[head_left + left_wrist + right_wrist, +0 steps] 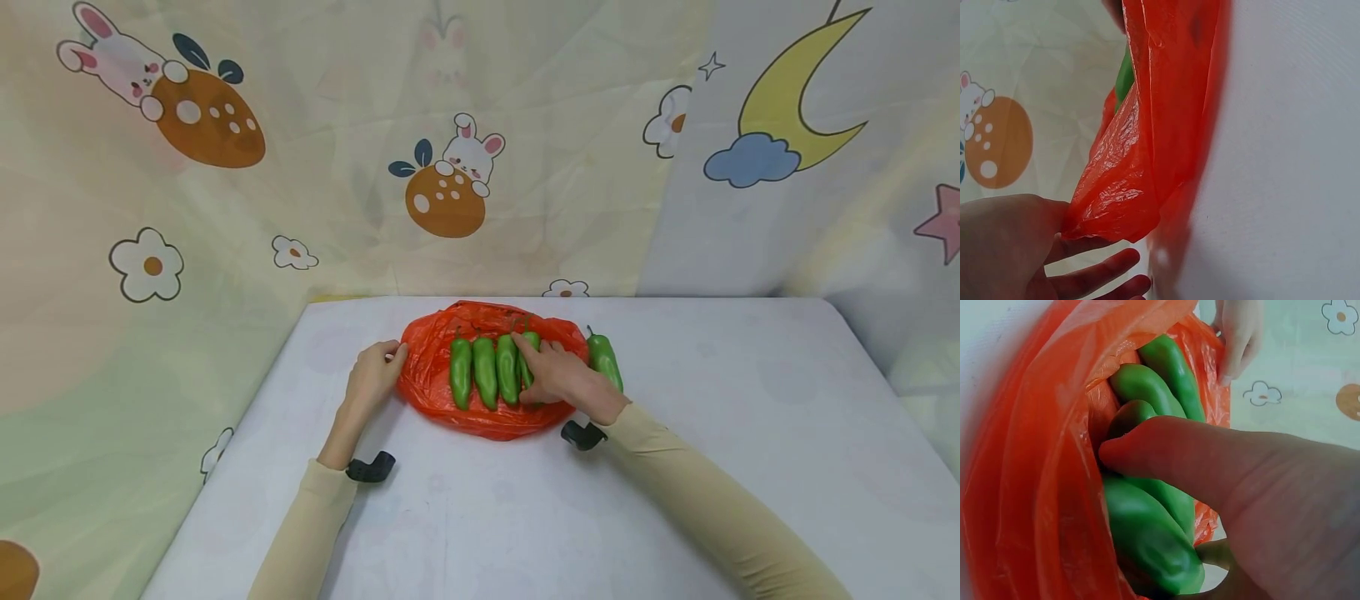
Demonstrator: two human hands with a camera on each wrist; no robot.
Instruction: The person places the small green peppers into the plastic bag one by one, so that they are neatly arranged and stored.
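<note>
A red plastic bag (427,392) lies spread on the white table, its rim rolled low around several long green peppers (484,371) set side by side. My left hand (373,375) pinches the bag's left edge between thumb and fingers; the left wrist view shows the red film (1116,194) caught there. Over the right part of the bag, my right hand (558,373) holds the rightmost pepper (1150,540) inside, thumb on one side and fingers on the other. Its fingertips are partly hidden. Another green pepper (604,360) lies outside the bag, just beyond the right hand.
The white table (720,433) extends to both sides and toward me. A printed cloth (337,167) with rabbits, flowers and a moon hangs behind it. Black wrist devices show at the left wrist (371,467) and right wrist (582,435).
</note>
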